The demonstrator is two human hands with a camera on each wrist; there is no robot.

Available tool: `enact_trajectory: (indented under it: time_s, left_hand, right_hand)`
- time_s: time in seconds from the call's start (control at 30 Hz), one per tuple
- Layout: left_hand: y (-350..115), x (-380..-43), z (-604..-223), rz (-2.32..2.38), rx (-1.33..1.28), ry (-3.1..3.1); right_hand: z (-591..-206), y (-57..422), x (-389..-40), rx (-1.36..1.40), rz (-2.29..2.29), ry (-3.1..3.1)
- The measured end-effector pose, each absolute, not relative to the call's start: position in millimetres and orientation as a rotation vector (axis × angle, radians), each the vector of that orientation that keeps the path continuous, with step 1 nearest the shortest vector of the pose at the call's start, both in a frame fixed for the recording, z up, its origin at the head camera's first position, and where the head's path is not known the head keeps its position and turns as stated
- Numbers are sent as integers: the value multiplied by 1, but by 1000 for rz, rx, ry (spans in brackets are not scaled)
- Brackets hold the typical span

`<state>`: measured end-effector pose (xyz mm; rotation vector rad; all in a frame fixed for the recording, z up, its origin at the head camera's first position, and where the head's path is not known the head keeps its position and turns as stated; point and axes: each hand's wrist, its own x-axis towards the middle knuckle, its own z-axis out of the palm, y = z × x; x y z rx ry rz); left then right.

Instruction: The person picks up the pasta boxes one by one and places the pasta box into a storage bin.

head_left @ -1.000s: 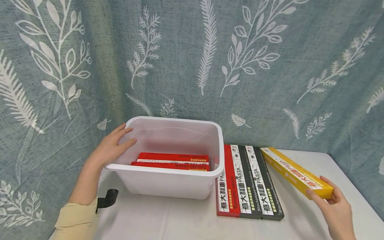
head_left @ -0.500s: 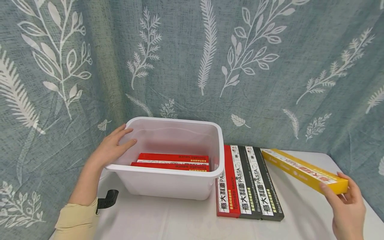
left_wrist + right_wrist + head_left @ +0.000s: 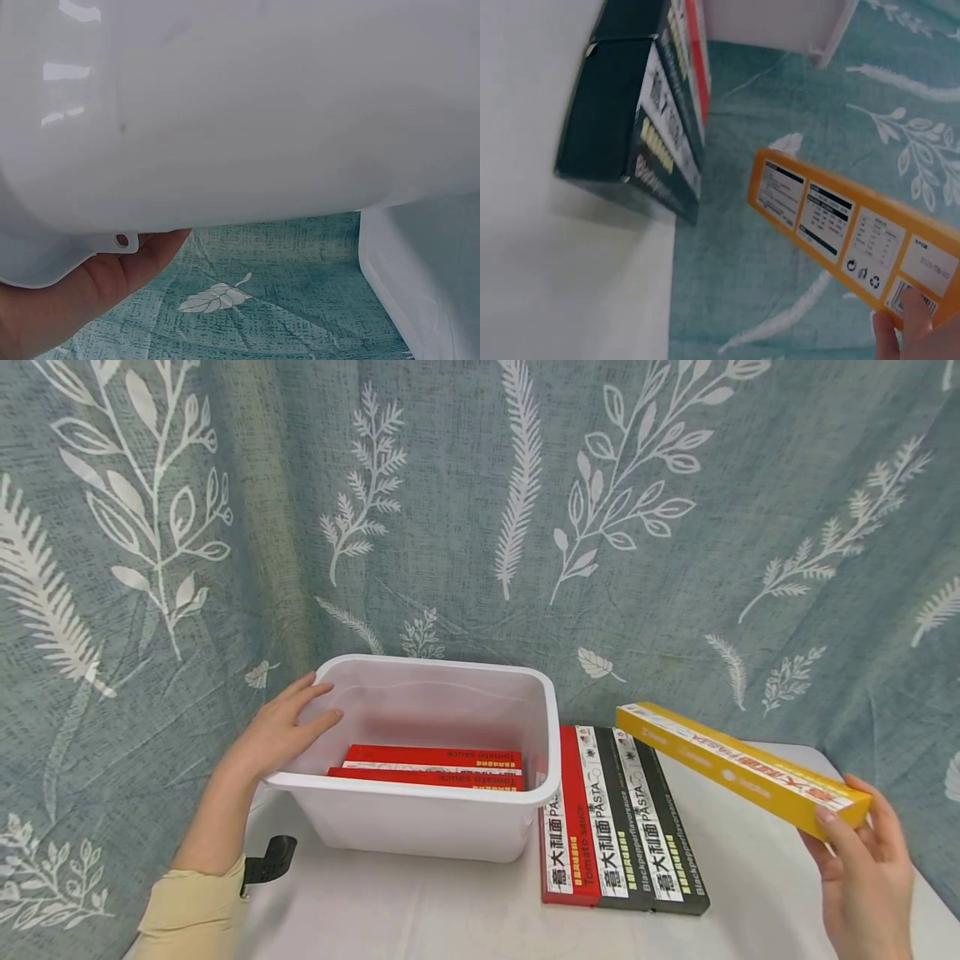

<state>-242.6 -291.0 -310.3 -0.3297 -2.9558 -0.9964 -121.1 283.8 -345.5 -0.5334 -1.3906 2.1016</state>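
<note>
In the head view, my right hand (image 3: 862, 860) grips the near end of a long yellow pasta box (image 3: 738, 764), held tilted above the table with its far end over the dark boxes. The right wrist view shows the printed underside of the yellow pasta box (image 3: 840, 225), fingers at its barcode end. My left hand (image 3: 281, 727) holds the left rim of a white plastic bin (image 3: 420, 822), thumb over the inside. Two red pasta boxes (image 3: 435, 756) lie inside it. From the left wrist, the bin's wall (image 3: 247, 112) covers part of the left hand (image 3: 97, 289).
Right of the bin, a red pasta box (image 3: 585, 852) and two black pasta boxes (image 3: 648, 860) lie side by side on the white table (image 3: 420, 910). A blue-green leaf-print curtain (image 3: 450, 510) hangs right behind. A black strap piece (image 3: 270, 860) sits at the left wrist.
My right hand has lifted the yellow pasta box off the table. Its far end has swung up and left over the black boxes. The left hand and bin stay put.
</note>
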Motion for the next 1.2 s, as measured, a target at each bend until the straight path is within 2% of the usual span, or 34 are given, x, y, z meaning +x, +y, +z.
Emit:
enact_trajectory:
  time_s: [0.3,0.7,1.2]
  left_hand:
    - [-291,-243,-311,-1011,-321,-2960]
    - [-291,-245,-310,-1015,-317,-2974]
    - [-292,-250,-311,-1033,-324,-2961]
  right_hand:
    - [-335,271,-124,-120,2302,-1241]
    - [-303,224,-141,159,2338,-1329]
    - [-286,164,-177,282,2314,-1758]
